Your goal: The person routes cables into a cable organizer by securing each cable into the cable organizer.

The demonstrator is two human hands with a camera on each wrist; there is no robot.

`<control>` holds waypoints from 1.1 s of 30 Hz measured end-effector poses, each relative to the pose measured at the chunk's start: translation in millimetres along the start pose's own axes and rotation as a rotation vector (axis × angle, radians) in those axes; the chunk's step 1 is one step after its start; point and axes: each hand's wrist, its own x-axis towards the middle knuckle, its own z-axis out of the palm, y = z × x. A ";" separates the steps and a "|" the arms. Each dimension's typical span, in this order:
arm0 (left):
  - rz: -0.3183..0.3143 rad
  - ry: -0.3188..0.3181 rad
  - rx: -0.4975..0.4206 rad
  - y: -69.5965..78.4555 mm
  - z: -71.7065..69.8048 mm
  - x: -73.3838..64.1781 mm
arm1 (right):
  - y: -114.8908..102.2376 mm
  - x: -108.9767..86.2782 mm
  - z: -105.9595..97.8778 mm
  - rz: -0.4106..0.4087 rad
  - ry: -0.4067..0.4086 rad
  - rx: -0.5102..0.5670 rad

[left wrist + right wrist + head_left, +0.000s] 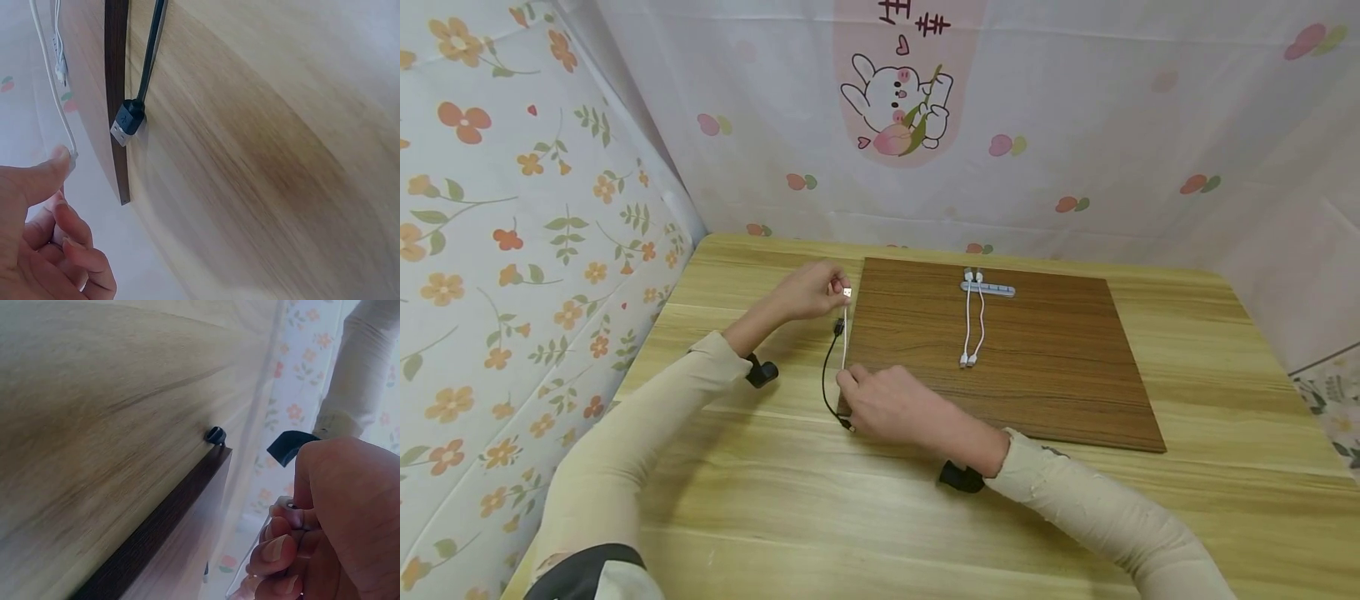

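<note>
A white USB cable (846,337) is stretched between both hands, over the left edge of the brown board (1052,367). My left hand (812,290) pinches its USB plug end between thumb and fingers. At the near end, my right hand (891,404) pinches the small white connector (284,502), its other fingers curled. Just left of the board lies a black USB cable (825,379), its USB plug (127,120) pointing away and its smaller end close to my right fingers. Neither hand holds the black one.
On the board, a pale cable clip strip (1000,291) bears two white cables (967,325) at its left end, their tails running toward me. The board lies on a light wooden table (790,508). Printed curtains (760,108) hang behind and at the left.
</note>
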 end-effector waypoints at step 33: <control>0.019 0.031 -0.041 16.3 18.3 21.9 | 22.3 -27.4 2.4 0.044 -0.028 0.170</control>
